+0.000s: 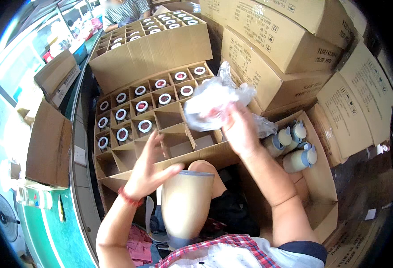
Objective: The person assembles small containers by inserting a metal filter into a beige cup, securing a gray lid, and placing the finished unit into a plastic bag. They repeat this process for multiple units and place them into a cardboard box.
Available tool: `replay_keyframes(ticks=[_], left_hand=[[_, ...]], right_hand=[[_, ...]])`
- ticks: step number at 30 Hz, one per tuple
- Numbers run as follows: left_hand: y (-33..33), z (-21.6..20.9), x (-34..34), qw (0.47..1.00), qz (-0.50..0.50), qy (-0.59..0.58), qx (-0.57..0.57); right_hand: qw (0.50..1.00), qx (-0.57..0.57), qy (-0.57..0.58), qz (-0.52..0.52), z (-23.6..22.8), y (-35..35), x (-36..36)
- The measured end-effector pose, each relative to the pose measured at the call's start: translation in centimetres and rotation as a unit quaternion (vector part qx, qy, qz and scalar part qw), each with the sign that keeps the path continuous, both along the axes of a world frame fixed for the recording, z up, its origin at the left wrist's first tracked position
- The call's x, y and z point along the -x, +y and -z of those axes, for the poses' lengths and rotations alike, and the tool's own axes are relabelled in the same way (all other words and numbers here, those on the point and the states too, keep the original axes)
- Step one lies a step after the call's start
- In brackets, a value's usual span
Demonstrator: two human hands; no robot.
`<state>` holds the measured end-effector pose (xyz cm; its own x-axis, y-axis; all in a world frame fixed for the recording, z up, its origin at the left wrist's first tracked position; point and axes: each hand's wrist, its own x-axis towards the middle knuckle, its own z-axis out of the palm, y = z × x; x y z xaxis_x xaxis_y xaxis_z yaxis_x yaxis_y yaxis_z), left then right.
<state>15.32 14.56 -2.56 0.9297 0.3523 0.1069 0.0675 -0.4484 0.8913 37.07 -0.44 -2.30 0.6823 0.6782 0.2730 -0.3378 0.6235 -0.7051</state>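
My right hand (241, 129) is closed on a crumpled clear plastic bag (214, 100), held over the divided carton; both are a little blurred. My left hand (147, 172) has its fingers spread and holds nothing. Just right of its thumb, a cream flask body (185, 203) with a blue-grey rim stands between my legs. I cannot tell whether the thumb touches its rim. In front of me, the divided carton (129, 172) has several round white-ringed tops with dark red centres (145, 126) in its cells. The nearest cells hold none.
An open carton (326, 219) at my right contains several cream flasks (297, 160) with blue-grey lids. Stacked closed cartons (268, 82) rise behind it. Another divided carton (160, 49) stands farther off, near a person in a striped top (125, 11). A green table (67, 232) runs along the left.
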Motion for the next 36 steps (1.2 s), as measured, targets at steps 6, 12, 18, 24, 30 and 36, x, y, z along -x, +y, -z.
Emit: replay_keyframes(ticks=[6,12,18,24,30,36], left_hand=[[5.7,3.5,-4.7,0.971,-0.128,-0.122,-0.163],[3.1,8.8,6.3,0.936,-0.12,-0.163,-0.289],[-0.7,10.8,11.1,0.945,-0.149,-0.013,0.29],[-2.5,8.3,13.9,0.916,-0.251,-0.186,0.251],[-10.7,10.9,21.9,0.904,-0.35,-0.086,0.231],[-14.4,11.9,28.6,0.964,-0.147,0.17,-0.14]], right_hand=[[0.811,0.08,-0.565,0.127,1.3,-2.5,4.4],[0.742,0.144,-0.645,0.113,10.4,-7.5,6.7],[0.885,0.323,-0.304,-0.141,12.5,-9.3,11.0],[0.876,0.281,-0.35,-0.175,10.6,-10.5,15.4],[0.797,0.233,-0.447,-0.332,10.8,-15.3,16.7],[0.813,0.323,-0.304,-0.378,10.2,-22.2,10.6]])
